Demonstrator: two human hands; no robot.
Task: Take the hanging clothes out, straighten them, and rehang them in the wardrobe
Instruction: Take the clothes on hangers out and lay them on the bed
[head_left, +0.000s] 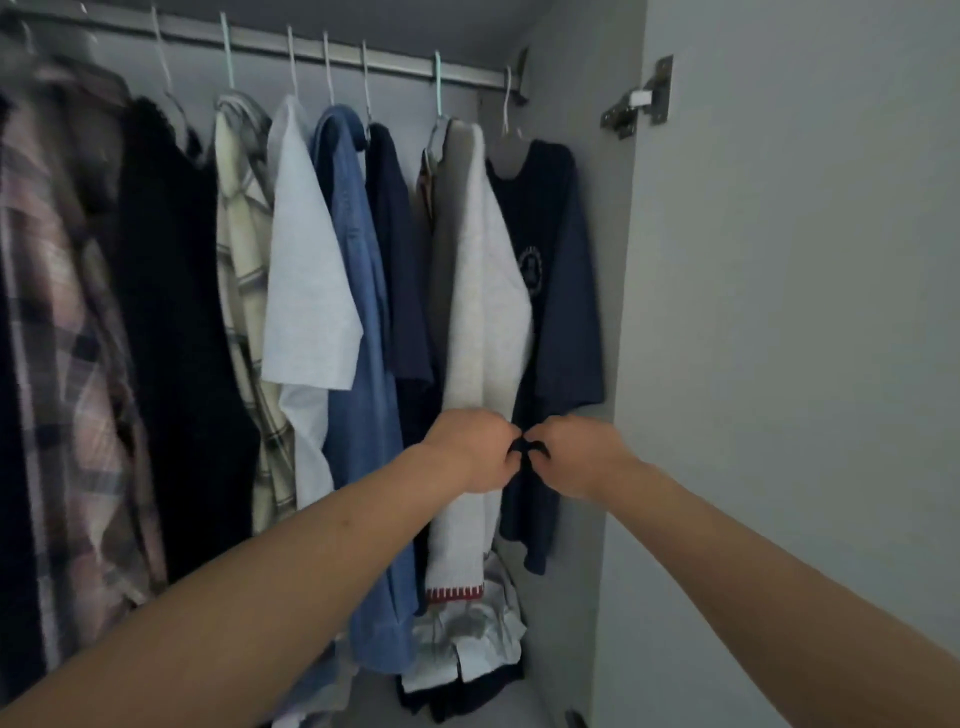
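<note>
At the far left a plaid shirt (62, 322) is cut by the frame edge and blurred. Next hang a black garment (171, 338), a pale T-shirt (306, 270) and a blue shirt (358, 364), all on the rail (363, 57). The left hand (475, 449) and the right hand (582, 454) meet in front of the navy T-shirt (563, 291), the last garment at the right. Their fingers are curled and pinch a small dark fold of it; the fingertips themselves are hidden. Crumpled clothes (467, 649) lie below, hard to make out.
</note>
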